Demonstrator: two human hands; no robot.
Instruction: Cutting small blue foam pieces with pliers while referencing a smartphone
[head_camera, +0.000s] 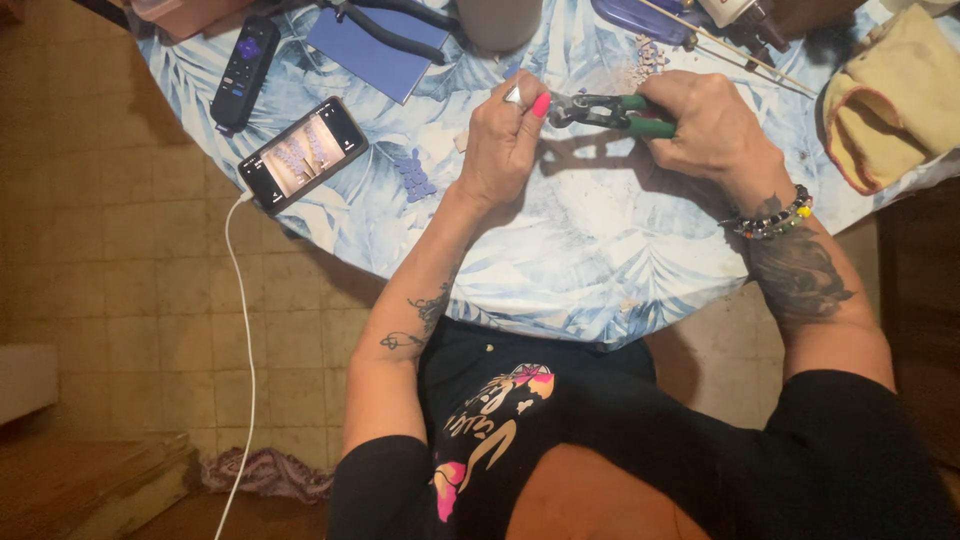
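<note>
The right hand (705, 125) grips green-handled pliers (610, 112) whose tip meets the left hand (505, 140) above the desk (590, 250).

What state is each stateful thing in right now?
Green-handled pliers: gripped in right hand, tips by left hand.
Phone: screen lit, white cable plugged in.
Remote: lying flat, untouched.
Black pliers: lying on blue tile.
</note>
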